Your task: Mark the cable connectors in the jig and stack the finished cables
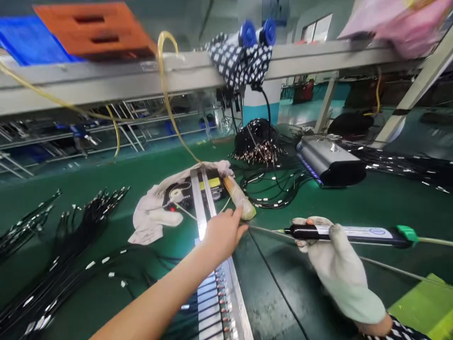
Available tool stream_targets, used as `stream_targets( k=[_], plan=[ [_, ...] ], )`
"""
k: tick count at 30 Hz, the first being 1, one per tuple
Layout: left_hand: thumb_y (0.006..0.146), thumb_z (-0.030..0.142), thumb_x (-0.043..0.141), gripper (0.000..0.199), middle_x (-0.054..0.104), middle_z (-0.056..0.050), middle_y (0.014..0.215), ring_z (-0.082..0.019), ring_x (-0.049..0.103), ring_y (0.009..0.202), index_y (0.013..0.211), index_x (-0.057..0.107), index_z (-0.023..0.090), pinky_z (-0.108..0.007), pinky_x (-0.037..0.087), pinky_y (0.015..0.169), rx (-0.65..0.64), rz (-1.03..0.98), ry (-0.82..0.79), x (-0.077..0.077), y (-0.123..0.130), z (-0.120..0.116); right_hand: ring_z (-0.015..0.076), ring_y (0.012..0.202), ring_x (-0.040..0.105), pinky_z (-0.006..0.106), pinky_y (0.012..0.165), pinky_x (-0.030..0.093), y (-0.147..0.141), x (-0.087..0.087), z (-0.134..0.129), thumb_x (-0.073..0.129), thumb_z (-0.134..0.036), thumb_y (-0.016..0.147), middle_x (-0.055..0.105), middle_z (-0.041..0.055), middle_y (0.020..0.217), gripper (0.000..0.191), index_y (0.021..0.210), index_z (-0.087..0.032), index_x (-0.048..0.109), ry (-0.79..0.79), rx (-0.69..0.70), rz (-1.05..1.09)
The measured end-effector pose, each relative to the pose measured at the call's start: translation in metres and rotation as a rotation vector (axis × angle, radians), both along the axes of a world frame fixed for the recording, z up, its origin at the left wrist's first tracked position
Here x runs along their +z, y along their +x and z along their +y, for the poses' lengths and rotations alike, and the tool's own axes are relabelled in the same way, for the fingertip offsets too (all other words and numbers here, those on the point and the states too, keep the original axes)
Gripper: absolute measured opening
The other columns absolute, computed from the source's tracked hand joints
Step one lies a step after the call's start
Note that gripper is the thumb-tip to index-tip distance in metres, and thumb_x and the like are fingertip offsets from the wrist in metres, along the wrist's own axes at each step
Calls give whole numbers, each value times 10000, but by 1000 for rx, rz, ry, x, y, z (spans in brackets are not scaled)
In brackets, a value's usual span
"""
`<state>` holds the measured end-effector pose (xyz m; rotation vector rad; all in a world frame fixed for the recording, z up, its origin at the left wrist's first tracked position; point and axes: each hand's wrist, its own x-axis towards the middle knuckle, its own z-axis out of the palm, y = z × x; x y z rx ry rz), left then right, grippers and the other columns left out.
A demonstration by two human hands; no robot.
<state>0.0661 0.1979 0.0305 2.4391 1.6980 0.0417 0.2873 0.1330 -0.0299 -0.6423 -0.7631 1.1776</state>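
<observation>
My left hand (pixel 223 231) is bare and reaches over a metal rail. Its fingers are stretched out and a little apart, at the lower end of a tape-wrapped stick-like object (pixel 239 194) with a greenish tip. Whether they touch it is hard to tell. In my right hand (pixel 334 264), which wears a white glove, lies a dispensing syringe (pixel 348 233) with a black front end, a green cap and a hose. Its thin needle points left. Below my left arm, a row of black cables (pixel 208 302) sits side by side along the metal rail (pixel 238 297).
Behind my left hand, a white cloth (pixel 150 219) lies around a black control box (pixel 180 194). Cable bundles (pixel 81 222) spread at the left. A coil of cables (pixel 260 141) and a silver-black device (pixel 331 160) stand farther back. A shelf beam (pixel 191 71) crosses above.
</observation>
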Motion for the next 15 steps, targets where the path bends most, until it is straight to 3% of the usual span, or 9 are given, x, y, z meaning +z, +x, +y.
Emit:
stream_targets(
  k=[2,4,7,9,11,13,15],
  plan=[
    [960,472,425,630,636,-232,1112,-375,639,1042,1443,313,84,-476,495,856,138,-3,32,-12,27,45,186,670,659,289,552,559,3,-6,8,503,-504,945,715,76,1022,320,995,-248,688,5,6,-1],
    [931,538,430,752,647,-263,1039,-399,660,981,1439,271,6,-482,512,803,230,-29,29,-21,46,74,201,661,659,312,540,554,7,-13,8,509,-512,937,715,89,1026,329,995,-242,687,3,24,-19],
    [919,406,464,701,634,-226,1066,-324,681,937,1460,228,28,-404,536,786,241,-110,26,-19,46,76,227,674,668,352,550,562,17,-13,2,495,-564,922,713,109,1040,399,1000,-228,694,7,13,23],
    [913,278,443,663,584,-180,1181,-253,655,1010,1496,173,114,-347,528,851,152,-180,62,-11,27,49,237,693,676,366,555,571,24,-6,0,455,-599,925,712,110,1040,452,1003,-228,700,30,-21,96],
    [914,235,421,676,506,-128,1308,-212,593,1120,1518,119,227,-338,502,938,3,-246,110,-3,-5,7,242,704,683,372,552,577,29,4,-1,400,-580,951,716,105,1032,464,994,-235,707,62,-46,143],
    [902,202,415,679,474,-140,1334,-229,579,1141,1523,141,238,-353,527,915,-273,-352,195,0,-42,-40,240,689,684,368,529,574,30,13,-2,368,-529,971,721,103,1014,448,982,-242,713,119,-34,151],
    [864,131,447,719,486,-137,1319,-227,577,1166,1520,192,278,-296,541,887,-365,-322,259,-5,-75,-83,234,662,675,358,502,562,24,20,-4,373,-516,968,722,99,1002,433,984,-249,713,164,20,148]
  ],
)
